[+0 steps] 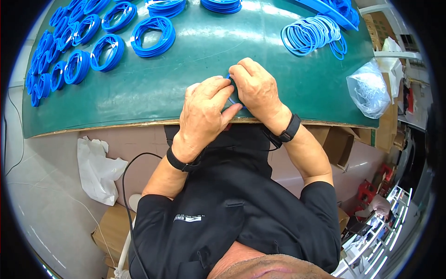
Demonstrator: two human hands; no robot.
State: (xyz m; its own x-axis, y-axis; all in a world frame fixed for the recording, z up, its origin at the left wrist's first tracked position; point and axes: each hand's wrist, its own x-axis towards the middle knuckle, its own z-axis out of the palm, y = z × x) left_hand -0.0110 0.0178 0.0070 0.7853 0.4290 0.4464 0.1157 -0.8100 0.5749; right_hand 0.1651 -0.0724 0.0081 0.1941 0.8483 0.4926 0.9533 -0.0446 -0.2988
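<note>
A thin blue ring [232,100] lies between my hands near the front edge of the green table; fingers cover most of it. My left hand [204,109] is closed, with its fingertips and thumb pinching the ring from the left. Curled over the far right part of the ring, my right hand [256,88] is closed on it too. Beyond my right hand, a fanned row of loose light blue rings [310,36] rests on the table. Bundles of blue rings [153,37] stand in rows at the far left.
The green tabletop [200,58] ends at a wooden front edge by my body. A blue tray [337,16] with more blue rings sits at the far right. At the right edge hangs a clear plastic bag [369,88]. An open cardboard box [339,146] stands below the table.
</note>
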